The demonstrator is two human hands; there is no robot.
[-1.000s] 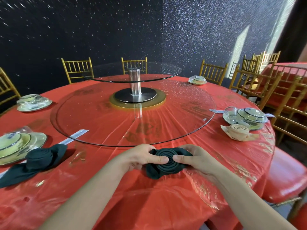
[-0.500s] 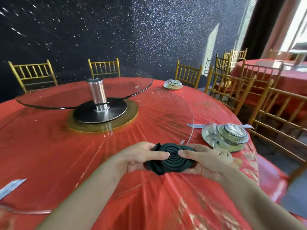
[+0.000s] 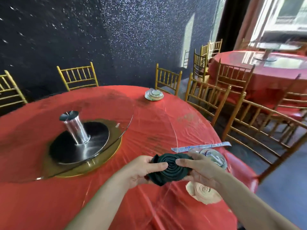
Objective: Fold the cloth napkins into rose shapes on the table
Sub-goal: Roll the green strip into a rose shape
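A dark green napkin (image 3: 167, 170), rolled into a spiral rose, is held above the red table (image 3: 149, 130). My left hand (image 3: 142, 170) grips its left side with the thumb on top. My right hand (image 3: 197, 170) grips its right side, thumb on the spiral. A beige rose-shaped napkin (image 3: 205, 193) lies on the table just below my right wrist, partly hidden by it.
A glass turntable (image 3: 126, 128) on a metal post (image 3: 75, 128) fills the table's middle left. A place setting (image 3: 214, 157) and a wrapped chopstick packet (image 3: 201, 146) sit behind my right hand, another setting (image 3: 153, 95) at the far edge. Gold chairs (image 3: 259, 127) ring the table.
My view has swung right. Both hands have lifted the green rose off the table and carried it right, toward the place setting and the beige napkin.
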